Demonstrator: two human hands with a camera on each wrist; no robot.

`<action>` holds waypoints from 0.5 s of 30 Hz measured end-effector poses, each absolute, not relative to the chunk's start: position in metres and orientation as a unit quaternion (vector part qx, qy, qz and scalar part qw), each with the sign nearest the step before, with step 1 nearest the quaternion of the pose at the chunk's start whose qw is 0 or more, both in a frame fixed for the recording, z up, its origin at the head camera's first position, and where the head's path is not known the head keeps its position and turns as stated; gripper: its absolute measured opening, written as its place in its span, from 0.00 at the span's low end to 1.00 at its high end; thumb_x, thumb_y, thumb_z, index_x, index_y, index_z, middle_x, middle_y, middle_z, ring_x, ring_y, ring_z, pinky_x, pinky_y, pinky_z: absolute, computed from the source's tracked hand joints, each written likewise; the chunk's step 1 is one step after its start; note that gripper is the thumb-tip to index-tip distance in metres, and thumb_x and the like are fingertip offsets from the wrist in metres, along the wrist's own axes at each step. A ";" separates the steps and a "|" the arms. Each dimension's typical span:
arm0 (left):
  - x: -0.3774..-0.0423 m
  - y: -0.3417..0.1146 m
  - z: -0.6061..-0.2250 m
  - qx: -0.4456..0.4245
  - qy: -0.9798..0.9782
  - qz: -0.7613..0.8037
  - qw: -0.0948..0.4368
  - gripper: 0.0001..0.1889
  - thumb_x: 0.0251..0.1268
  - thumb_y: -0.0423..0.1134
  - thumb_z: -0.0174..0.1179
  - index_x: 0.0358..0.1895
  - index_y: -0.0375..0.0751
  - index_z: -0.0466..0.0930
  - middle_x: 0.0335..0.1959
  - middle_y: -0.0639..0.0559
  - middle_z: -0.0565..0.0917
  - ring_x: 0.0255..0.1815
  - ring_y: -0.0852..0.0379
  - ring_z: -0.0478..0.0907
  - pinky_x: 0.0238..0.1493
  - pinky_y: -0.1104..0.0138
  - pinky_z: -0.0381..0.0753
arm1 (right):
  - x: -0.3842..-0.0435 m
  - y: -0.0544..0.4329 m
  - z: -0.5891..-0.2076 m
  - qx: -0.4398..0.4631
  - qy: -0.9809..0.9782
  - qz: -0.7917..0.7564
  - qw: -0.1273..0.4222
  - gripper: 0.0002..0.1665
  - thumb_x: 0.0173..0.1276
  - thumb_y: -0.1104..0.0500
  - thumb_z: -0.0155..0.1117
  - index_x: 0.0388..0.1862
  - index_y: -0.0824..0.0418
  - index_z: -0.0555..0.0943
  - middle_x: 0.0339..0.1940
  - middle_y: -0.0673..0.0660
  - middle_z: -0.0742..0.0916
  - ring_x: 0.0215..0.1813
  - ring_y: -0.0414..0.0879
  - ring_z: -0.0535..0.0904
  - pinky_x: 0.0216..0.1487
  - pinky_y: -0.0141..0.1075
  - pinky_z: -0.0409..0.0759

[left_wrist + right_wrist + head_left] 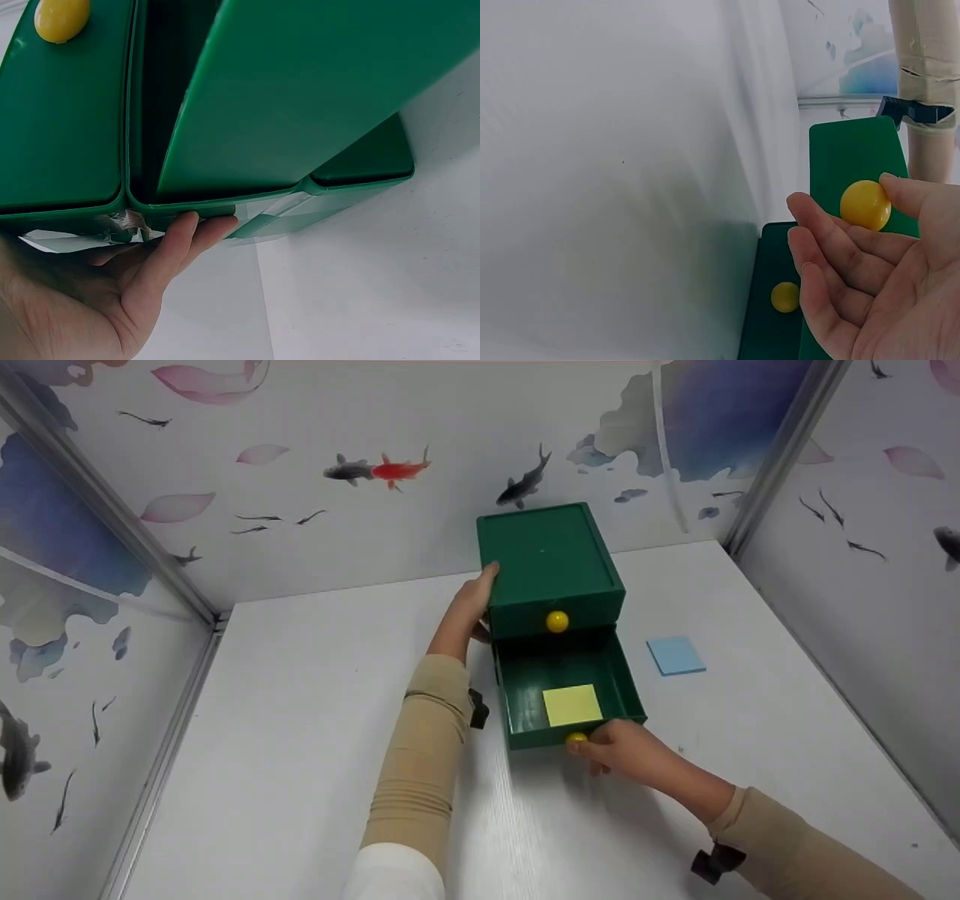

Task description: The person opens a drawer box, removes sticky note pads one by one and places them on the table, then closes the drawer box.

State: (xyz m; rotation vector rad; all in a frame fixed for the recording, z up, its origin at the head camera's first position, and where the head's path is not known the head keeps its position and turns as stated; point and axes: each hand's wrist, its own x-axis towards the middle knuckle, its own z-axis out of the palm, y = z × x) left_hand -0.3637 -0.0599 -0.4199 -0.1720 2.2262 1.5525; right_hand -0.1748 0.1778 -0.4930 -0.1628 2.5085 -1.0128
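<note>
A green drawer cabinet (551, 551) stands at the back of the table, one drawer (525, 712) pulled out beneath a closed one. A yellow sticky-note pad (572, 705) lies inside the pulled-out drawer. My left hand (471, 604) rests against the cabinet's left side; in the left wrist view its fingers (169, 255) lie extended along that side. With thumb and fingers, my right hand (626, 750) pinches the yellow knob (865, 205) of the pulled-out drawer. Lower in the right wrist view, another yellow knob (785, 297) sits on a darker drawer front.
A light-blue sticky-note pad (676, 655) lies on the white table (300, 735), right of the cabinet. Patterned wall panels (262, 487) with printed fish enclose the table at the back and both sides.
</note>
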 end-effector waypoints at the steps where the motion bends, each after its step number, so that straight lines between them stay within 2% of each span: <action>1: -0.364 -0.060 -0.420 -0.063 0.800 0.559 0.210 0.44 0.68 0.73 0.33 0.70 0.39 0.65 0.49 0.34 0.76 0.40 0.40 0.83 0.39 0.51 0.84 | -0.174 0.177 -0.493 -0.060 0.904 -0.364 0.214 0.24 0.68 0.39 0.63 0.29 0.58 0.87 0.23 0.54 0.85 0.26 0.46 0.72 0.26 0.36 0.68; 7: -0.364 -0.059 -0.419 -0.068 0.802 0.555 0.211 0.45 0.68 0.73 0.32 0.72 0.39 0.63 0.51 0.34 0.75 0.42 0.40 0.82 0.40 0.51 0.84 | -0.172 0.176 -0.492 -0.063 0.906 -0.359 0.215 0.23 0.69 0.41 0.62 0.31 0.58 0.87 0.22 0.49 0.84 0.29 0.46 0.74 0.28 0.36 0.71; 12: -0.364 -0.057 -0.419 -0.076 0.806 0.549 0.207 0.44 0.68 0.73 0.33 0.72 0.40 0.62 0.51 0.34 0.75 0.41 0.39 0.82 0.39 0.51 0.84 | -0.171 0.176 -0.493 -0.067 0.905 -0.358 0.220 0.23 0.69 0.41 0.62 0.33 0.58 0.87 0.23 0.50 0.84 0.29 0.46 0.74 0.28 0.36 0.71; 15: -0.365 -0.056 -0.420 -0.079 0.804 0.551 0.207 0.44 0.68 0.72 0.33 0.72 0.39 0.61 0.51 0.34 0.74 0.41 0.39 0.82 0.38 0.52 0.84 | -0.170 0.176 -0.492 -0.076 0.908 -0.348 0.222 0.20 0.70 0.44 0.62 0.34 0.59 0.87 0.24 0.50 0.84 0.27 0.46 0.74 0.28 0.36 0.71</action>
